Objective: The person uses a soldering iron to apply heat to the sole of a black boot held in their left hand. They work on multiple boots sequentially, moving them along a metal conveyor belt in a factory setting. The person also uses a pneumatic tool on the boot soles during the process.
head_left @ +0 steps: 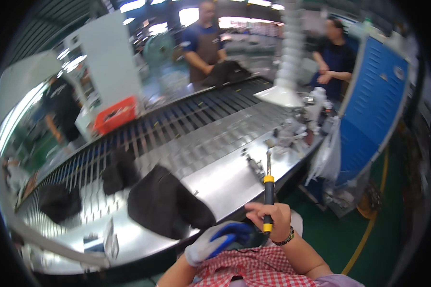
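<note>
My right hand (276,221) is bare, with a beaded bracelet at the wrist. It grips a soldering iron (268,191) with a black handle, yellow bands and a slim metal shaft pointing up and away. A dark cord leaves the handle's lower end. In front of my red-and-white checked apron (246,263) is my left hand (218,242), in a white glove with blue palm and fingers. Its fingers are loosely bent and apart, and I see nothing in them. Just beyond it, a dark cloth piece (165,203) lies on the shiny metal worktop (225,179).
More dark cloth pieces (60,203) rest on the slatted conveyor (148,136). Behind it stands a red crate (116,115). A white extraction hose (289,52) hangs above clutter at the right, beside a blue cabinet (368,105). Other people (203,43) stand across the table.
</note>
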Demonstrator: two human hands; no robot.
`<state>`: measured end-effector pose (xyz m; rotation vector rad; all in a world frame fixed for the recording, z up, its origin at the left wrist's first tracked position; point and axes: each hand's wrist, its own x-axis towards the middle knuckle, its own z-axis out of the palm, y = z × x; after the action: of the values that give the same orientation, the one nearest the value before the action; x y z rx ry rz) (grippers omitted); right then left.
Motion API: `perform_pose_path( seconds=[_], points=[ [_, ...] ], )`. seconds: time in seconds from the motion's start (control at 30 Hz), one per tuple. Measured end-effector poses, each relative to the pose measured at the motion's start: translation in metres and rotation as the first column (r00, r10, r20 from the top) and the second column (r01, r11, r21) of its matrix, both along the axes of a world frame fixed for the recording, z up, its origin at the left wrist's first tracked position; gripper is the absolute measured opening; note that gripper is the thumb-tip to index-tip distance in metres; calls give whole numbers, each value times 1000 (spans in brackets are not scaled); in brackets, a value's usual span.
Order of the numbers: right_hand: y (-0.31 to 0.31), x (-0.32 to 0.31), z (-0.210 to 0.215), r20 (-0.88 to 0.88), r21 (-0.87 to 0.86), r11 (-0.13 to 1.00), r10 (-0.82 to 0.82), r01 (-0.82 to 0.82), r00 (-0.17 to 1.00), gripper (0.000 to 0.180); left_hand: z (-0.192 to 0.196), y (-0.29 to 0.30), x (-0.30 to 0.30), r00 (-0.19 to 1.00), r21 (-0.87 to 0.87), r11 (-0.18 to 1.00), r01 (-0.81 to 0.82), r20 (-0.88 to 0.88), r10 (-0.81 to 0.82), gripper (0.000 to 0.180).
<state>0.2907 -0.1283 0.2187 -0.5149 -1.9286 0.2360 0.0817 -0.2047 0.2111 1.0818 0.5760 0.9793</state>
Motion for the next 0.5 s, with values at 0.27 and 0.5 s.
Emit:
perform_pose_path(
  seconds=[0.27,0.5],
  points=[
    [-13,82,-10,-597,-355,830,153,-430,787,60,-140,51,-108,-232,729,269,-629,-507,830,32],
    [-14,80,-18,-546,-312,884,133,-348,827,78,-162,145,-208,-307,353,805,-477,-925,225,44]
  ],
)
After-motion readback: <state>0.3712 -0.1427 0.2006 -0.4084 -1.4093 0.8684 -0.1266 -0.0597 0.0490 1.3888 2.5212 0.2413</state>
